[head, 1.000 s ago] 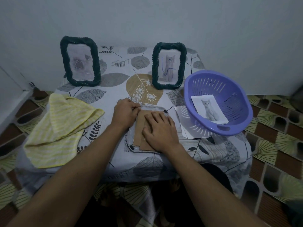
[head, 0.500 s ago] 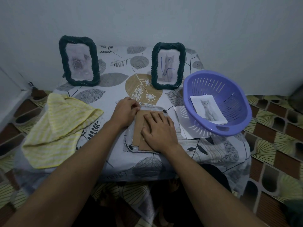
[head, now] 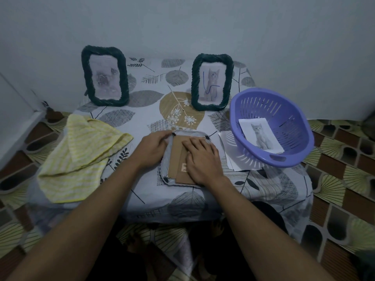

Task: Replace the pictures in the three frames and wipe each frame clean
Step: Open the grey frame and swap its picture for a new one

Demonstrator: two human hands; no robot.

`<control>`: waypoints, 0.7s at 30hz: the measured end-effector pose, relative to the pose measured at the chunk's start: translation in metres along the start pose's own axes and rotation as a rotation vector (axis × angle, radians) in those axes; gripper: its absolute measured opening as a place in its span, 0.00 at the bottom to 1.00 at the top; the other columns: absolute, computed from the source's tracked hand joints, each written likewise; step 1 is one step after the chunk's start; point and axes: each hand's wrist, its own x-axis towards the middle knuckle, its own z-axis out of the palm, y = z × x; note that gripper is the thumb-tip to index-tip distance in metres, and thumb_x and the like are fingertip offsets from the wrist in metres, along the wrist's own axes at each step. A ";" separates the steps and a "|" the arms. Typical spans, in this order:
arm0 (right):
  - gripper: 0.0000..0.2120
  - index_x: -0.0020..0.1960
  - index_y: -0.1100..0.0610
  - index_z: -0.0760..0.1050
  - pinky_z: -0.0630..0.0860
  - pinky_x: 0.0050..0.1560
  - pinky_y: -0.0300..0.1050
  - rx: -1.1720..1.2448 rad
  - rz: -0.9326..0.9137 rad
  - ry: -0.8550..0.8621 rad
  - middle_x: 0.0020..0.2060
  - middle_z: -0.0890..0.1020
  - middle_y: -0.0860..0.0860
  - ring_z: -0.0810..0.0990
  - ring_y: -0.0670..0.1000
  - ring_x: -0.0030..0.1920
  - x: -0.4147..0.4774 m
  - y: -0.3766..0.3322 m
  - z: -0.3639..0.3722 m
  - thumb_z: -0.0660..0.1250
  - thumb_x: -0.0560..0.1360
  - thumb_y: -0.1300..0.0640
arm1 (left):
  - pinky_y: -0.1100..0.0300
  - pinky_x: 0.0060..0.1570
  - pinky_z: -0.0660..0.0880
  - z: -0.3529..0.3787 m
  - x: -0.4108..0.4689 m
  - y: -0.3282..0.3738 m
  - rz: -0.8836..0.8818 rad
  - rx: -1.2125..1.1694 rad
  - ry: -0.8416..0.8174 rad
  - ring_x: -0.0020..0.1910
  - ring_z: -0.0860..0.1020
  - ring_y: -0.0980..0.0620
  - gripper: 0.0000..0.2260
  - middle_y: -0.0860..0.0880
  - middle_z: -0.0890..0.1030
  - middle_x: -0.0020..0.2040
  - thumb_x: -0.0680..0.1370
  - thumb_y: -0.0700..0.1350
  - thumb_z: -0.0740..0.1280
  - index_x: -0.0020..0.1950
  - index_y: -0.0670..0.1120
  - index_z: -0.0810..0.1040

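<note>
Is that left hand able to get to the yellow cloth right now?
Probably yes. The yellow cloth lies in the open just left of the left hand, nothing between them. The hand would first have to let go of the face-down frame whose edge it holds.

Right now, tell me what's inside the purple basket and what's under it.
Inside the purple basket lies one cat picture. From beneath it poke white paper sheets; their count and prints are hidden.
</note>
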 end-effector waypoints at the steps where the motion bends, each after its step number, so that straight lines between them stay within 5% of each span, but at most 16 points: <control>1: 0.22 0.77 0.47 0.63 0.46 0.77 0.52 0.007 0.009 -0.020 0.78 0.63 0.47 0.56 0.51 0.78 0.000 0.001 -0.001 0.51 0.84 0.53 | 0.57 0.67 0.66 0.003 -0.007 0.001 0.007 0.032 -0.018 0.69 0.71 0.43 0.20 0.42 0.75 0.69 0.84 0.48 0.57 0.74 0.42 0.71; 3: 0.22 0.78 0.47 0.62 0.44 0.78 0.51 0.041 0.029 -0.058 0.79 0.61 0.46 0.54 0.50 0.79 0.001 0.001 -0.003 0.51 0.84 0.53 | 0.47 0.72 0.61 0.009 -0.022 0.000 -0.025 0.146 -0.065 0.74 0.65 0.41 0.28 0.43 0.71 0.73 0.81 0.58 0.52 0.77 0.44 0.64; 6: 0.22 0.78 0.46 0.62 0.43 0.78 0.50 0.102 0.045 -0.084 0.79 0.61 0.46 0.53 0.50 0.79 0.003 0.002 -0.004 0.52 0.84 0.54 | 0.45 0.77 0.48 0.022 -0.039 -0.005 -0.050 0.342 -0.116 0.80 0.53 0.46 0.37 0.48 0.58 0.81 0.78 0.67 0.44 0.81 0.47 0.53; 14: 0.23 0.76 0.48 0.67 0.47 0.78 0.51 0.264 0.083 -0.179 0.78 0.63 0.49 0.56 0.53 0.79 0.012 0.006 -0.014 0.59 0.82 0.56 | 0.47 0.76 0.49 0.024 -0.045 -0.005 -0.013 0.421 -0.051 0.79 0.53 0.48 0.40 0.50 0.58 0.81 0.77 0.71 0.47 0.81 0.48 0.52; 18: 0.19 0.65 0.52 0.77 0.68 0.69 0.59 0.426 0.133 0.015 0.65 0.78 0.53 0.72 0.56 0.67 0.007 0.004 -0.018 0.61 0.75 0.55 | 0.46 0.75 0.51 0.023 -0.043 -0.004 -0.012 0.409 -0.027 0.79 0.55 0.48 0.39 0.51 0.61 0.80 0.76 0.71 0.50 0.81 0.49 0.56; 21: 0.18 0.69 0.51 0.73 0.61 0.70 0.56 0.176 0.256 0.178 0.67 0.74 0.51 0.67 0.55 0.69 0.001 0.009 -0.020 0.58 0.81 0.55 | 0.46 0.75 0.52 0.023 -0.044 -0.003 -0.011 0.393 -0.006 0.78 0.57 0.48 0.39 0.51 0.62 0.79 0.76 0.72 0.51 0.80 0.49 0.58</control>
